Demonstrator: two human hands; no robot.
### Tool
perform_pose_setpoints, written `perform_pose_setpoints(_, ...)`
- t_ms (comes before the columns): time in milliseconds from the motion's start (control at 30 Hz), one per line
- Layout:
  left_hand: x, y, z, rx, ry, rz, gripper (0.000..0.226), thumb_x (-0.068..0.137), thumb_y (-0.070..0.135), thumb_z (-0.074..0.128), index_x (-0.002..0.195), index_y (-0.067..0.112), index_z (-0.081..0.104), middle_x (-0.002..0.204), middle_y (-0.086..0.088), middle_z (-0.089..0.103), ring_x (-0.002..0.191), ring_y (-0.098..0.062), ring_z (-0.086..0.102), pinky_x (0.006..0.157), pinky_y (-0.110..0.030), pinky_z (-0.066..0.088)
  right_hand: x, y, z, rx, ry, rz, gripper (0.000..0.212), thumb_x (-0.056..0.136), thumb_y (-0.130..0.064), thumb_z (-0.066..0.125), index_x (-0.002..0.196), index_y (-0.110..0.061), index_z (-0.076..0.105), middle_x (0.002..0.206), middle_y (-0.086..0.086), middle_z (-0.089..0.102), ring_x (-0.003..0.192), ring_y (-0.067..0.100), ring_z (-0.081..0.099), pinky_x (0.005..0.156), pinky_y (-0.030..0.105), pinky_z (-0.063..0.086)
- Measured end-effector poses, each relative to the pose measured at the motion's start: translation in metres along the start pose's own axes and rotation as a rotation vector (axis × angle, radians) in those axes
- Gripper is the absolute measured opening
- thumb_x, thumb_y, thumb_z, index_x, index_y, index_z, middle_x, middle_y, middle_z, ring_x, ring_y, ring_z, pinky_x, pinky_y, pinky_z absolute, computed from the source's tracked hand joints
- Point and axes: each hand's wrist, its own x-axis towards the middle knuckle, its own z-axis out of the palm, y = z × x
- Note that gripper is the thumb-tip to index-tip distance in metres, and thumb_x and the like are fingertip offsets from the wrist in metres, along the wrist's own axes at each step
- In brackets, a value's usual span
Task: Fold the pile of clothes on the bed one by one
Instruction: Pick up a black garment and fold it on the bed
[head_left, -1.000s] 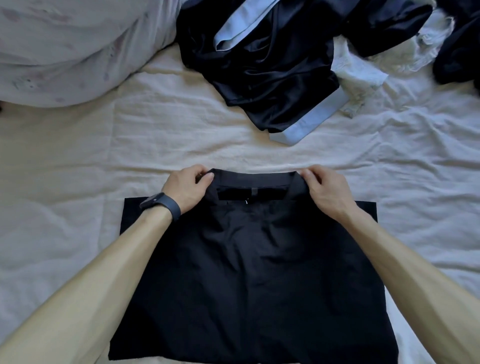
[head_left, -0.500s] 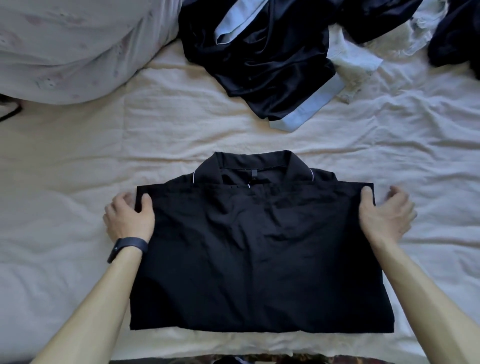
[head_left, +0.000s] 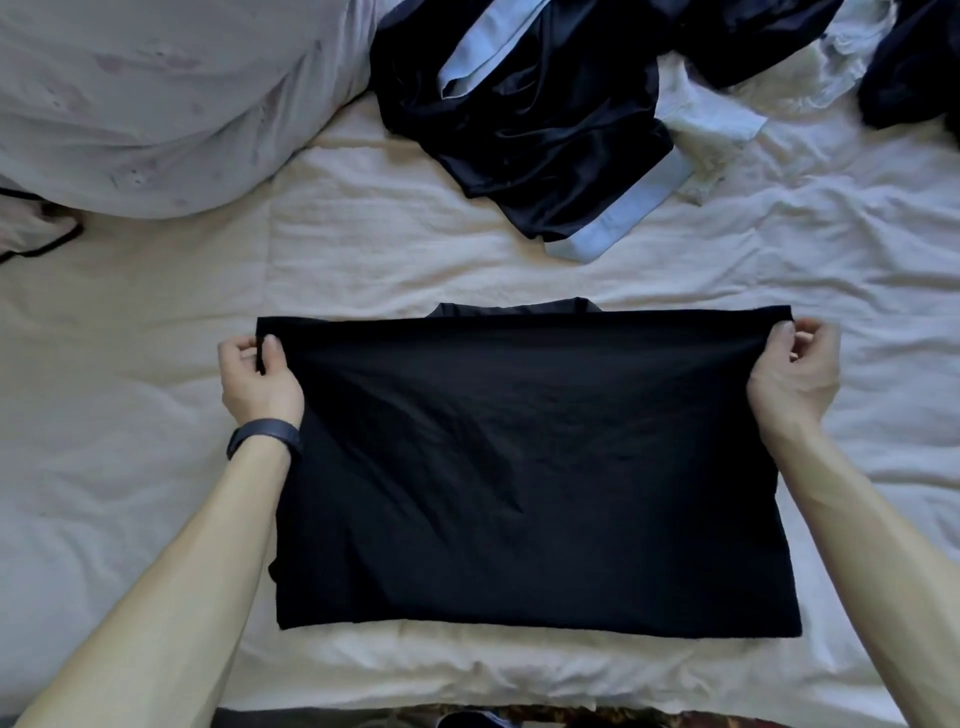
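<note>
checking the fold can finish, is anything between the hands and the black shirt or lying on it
Nothing visible. The left hand and right hand pinch the far corners of the black shirt; the navy pile lies farther up the bed, apart from it.

Bedroom; bed (head_left: 156, 322) w/ clothes pile (head_left: 524, 119)

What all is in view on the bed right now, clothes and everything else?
black shirt: 1, black, centre of bed
satin garment: 1, dark navy with light-blue trim, far centre
white garment: 1, white, far right
dark garment: 1, dark, far right corner
pillow: 1, pale grey, far left
bed sheet: 1, cream, under everything
wristband: 1, dark, left wrist
left hand: 1, pinching shirt's far left corner
right hand: 1, pinching shirt's far right corner
</note>
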Motion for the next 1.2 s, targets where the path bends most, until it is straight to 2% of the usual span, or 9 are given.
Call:
perform_pose_setpoints(167, 0.031, 0.004, 0.029, 0.253, -0.22, 0.003, 0.027, 0.101, 0.028, 0.053, 0.121, 0.01, 0.055, 0.124, -0.01, 0.064, 0.114, -0.032, 0.058, 0.09, -0.031, 0.04, 0.026, 0.003, 0.03, -0.142, -0.089, 0.021, 0.029, 0.104, -0.031, 0.043, 0.115, -0.008, 0.055, 0.109, 0.015, 0.068, 0.104, 0.036, 0.059, 0.091, 0.038, 0.039)
perform_pose_setpoints(333, 0.019, 0.003, 0.04, 0.276, -0.199, 0.013, 0.034, 0.101, 0.029, 0.051, 0.128, 0.008, 0.048, 0.125, -0.016, 0.059, 0.114, -0.039, 0.055, 0.086, -0.037, 0.039, 0.027, 0.001, 0.033, -0.138, -0.061, 0.035, 0.034, 0.102, -0.034, 0.044, 0.117, -0.007, 0.057, 0.115, 0.013, 0.068, 0.109, 0.035, 0.059, 0.093, 0.038, 0.039)
perform_pose_setpoints(500, -0.044, -0.018, 0.028, 0.515, -0.036, 0.553, 0.062, 0.093, 0.042, 0.054, 0.148, 0.015, 0.042, 0.151, -0.016, 0.04, 0.137, -0.037, 0.04, 0.109, -0.05, 0.032, -0.017, -0.004, 0.023, -0.232, 0.065, -0.14, 0.054, 0.094, -0.045, 0.047, 0.137, -0.013, 0.052, 0.144, 0.011, 0.051, 0.133, 0.037, 0.043, 0.106, 0.048, 0.033)
perform_pose_setpoints(667, -0.152, -0.048, 0.041, 0.77, -0.581, 0.936, 0.069, 0.094, 0.06, 0.036, 0.158, 0.038, 0.019, 0.168, 0.002, 0.008, 0.154, -0.023, 0.007, 0.12, -0.06, 0.011, -0.147, 0.0, 0.051, -0.519, -0.395, -0.673, 0.062, 0.098, -0.051, 0.044, 0.156, -0.032, 0.035, 0.168, 0.004, 0.02, 0.156, 0.026, 0.013, 0.12, 0.054, 0.013)
perform_pose_setpoints(800, -0.089, -0.088, 0.029, 0.939, -0.473, 0.716, 0.067, 0.094, 0.066, 0.024, 0.157, 0.044, 0.018, 0.168, 0.002, 0.006, 0.153, -0.029, 0.003, 0.116, -0.066, 0.009, -0.097, 0.019, 0.063, -0.871, -0.49, -0.554, 0.063, 0.1, -0.064, 0.014, 0.159, -0.047, -0.001, 0.169, -0.004, -0.018, 0.154, 0.021, -0.02, 0.12, 0.065, -0.005)
perform_pose_setpoints(900, -0.064, -0.084, 0.015, 0.995, -0.451, 0.832, 0.066, 0.095, 0.067, 0.02, 0.157, 0.045, 0.011, 0.168, 0.003, -0.004, 0.154, -0.027, -0.007, 0.117, -0.06, -0.005, -0.077, 0.018, 0.053, -0.858, -0.408, -0.505, 0.066, 0.099, -0.064, 0.014, 0.16, -0.044, 0.005, 0.17, 0.0, -0.015, 0.155, 0.023, -0.019, 0.119, 0.068, -0.003)
perform_pose_setpoints(1033, -0.111, -0.032, 0.052, 0.801, -0.464, 0.95, 0.067, 0.094, 0.065, 0.03, 0.157, 0.044, 0.016, 0.168, 0.002, 0.003, 0.154, -0.029, 0.0, 0.117, -0.059, -0.009, -0.151, 0.0, 0.072, -0.75, -0.443, -0.776, 0.067, 0.098, -0.062, 0.033, 0.16, -0.041, 0.02, 0.171, 0.003, 0.001, 0.157, 0.027, -0.005, 0.119, 0.065, -0.002)
perform_pose_setpoints(1100, -0.113, -0.018, 0.074, 0.823, -0.515, 0.943, 0.066, 0.096, 0.065, 0.025, 0.157, 0.047, 0.007, 0.168, 0.005, -0.006, 0.154, -0.027, -0.009, 0.117, -0.06, -0.012, -0.164, -0.008, 0.091, -0.772, -0.493, -0.833, 0.067, 0.099, -0.064, 0.03, 0.16, -0.042, 0.015, 0.171, 0.001, -0.001, 0.157, 0.025, -0.009, 0.119, 0.064, -0.004)
perform_pose_setpoints(1200, -0.076, -0.019, 0.093, 0.907, -0.532, 0.892, 0.062, 0.097, 0.068, 0.014, 0.152, 0.054, -0.012, 0.165, 0.011, -0.021, 0.151, -0.022, -0.023, 0.115, -0.062, -0.017, -0.125, -0.016, 0.11, -0.836, -0.512, -0.674, 0.065, 0.101, -0.066, 0.018, 0.159, -0.047, -0.005, 0.169, -0.006, -0.018, 0.153, 0.02, -0.025, 0.119, 0.064, -0.011)
